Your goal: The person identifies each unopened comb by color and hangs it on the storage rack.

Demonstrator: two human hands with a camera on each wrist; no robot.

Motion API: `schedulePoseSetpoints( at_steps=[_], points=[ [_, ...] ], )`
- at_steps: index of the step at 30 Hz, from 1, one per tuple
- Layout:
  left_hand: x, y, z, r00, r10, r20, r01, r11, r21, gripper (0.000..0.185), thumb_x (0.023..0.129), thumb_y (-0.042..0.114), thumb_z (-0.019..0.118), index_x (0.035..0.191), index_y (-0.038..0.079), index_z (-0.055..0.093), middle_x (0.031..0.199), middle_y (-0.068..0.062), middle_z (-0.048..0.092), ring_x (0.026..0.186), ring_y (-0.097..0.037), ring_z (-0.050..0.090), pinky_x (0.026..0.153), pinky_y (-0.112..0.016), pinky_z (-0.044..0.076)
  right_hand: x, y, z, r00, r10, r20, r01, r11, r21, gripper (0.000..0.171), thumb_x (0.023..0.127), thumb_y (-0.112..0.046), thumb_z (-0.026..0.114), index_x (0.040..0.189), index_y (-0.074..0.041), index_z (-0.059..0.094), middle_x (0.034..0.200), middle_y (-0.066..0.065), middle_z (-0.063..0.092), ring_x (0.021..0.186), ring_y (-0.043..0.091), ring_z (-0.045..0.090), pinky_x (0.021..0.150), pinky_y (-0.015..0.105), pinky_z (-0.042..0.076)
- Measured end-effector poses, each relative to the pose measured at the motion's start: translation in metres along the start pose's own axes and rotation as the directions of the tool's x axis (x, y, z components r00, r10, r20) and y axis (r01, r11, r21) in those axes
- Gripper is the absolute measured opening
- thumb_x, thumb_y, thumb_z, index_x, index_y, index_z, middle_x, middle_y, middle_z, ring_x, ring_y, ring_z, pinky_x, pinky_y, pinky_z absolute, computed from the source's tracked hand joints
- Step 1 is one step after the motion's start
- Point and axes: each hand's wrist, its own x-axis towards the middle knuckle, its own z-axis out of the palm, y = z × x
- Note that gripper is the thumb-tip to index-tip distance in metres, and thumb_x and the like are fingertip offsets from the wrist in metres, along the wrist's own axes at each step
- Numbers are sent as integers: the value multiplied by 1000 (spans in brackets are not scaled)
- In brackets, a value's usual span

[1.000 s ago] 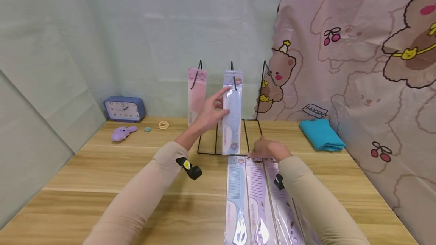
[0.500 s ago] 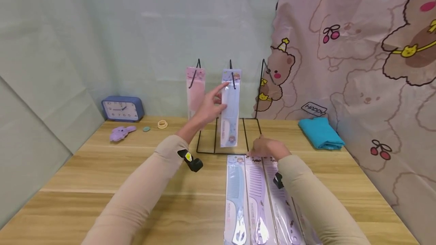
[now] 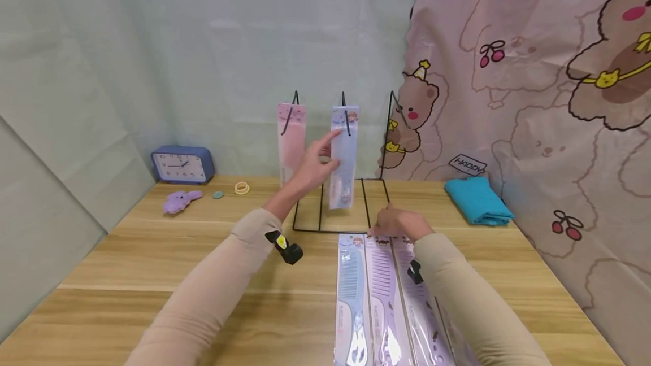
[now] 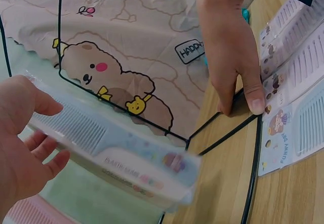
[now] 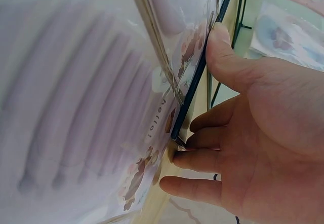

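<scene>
A packaged light-blue comb (image 3: 343, 162) hangs from the middle hook of a black wire display rack (image 3: 367, 202). My left hand (image 3: 316, 165) is at its left edge, index finger extended toward the hook. In the left wrist view, the left hand (image 4: 23, 138) has spread, relaxed fingers beside the comb packages (image 4: 121, 158), with another package behind the front one. My right hand (image 3: 402, 223) holds the rack's front base bar; in the right wrist view, the thumb of the right hand (image 5: 268, 133) lies on the bar, with the fingers across from it.
A packaged pink comb (image 3: 292, 140) hangs on the left hook. Below the rack lie a packaged blue comb (image 3: 351, 298) and several packaged purple combs (image 3: 383, 298). A blue clock (image 3: 183, 164), purple toy (image 3: 180, 201), wooden rings (image 3: 242, 188) and turquoise cloth (image 3: 478, 201) stand around.
The lower end of the hanging blue comb package has swung back and up, away from the front bar. The left hand has shifted only slightly; the right hand has stayed at the bar.
</scene>
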Motion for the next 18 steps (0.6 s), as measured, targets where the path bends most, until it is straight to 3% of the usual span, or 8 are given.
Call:
schedulePoseSetpoints(
  at_steps=[7, 18],
  points=[
    [-5, -3, -1, 998, -30, -49, 30, 999, 13, 67, 92, -5, 61, 153, 18, 44, 142, -21, 36, 126, -37, 48, 97, -46, 51, 2, 1, -1, 1000, -5, -1, 5, 1000, -19, 64, 101, -47, 54, 135, 7, 57, 157, 35, 20, 138, 46, 38, 111, 58, 33],
    [-25, -13, 1, 996, -8, -92, 8, 1000, -5, 55, 93, -2, 60, 146, 11, 50, 136, -18, 43, 124, -34, 49, 100, -46, 49, -1, -1, -1, 1000, 7, 7, -7, 1000, -3, 63, 101, -48, 55, 134, 6, 59, 157, 35, 18, 136, 47, 40, 111, 59, 33]
  ],
)
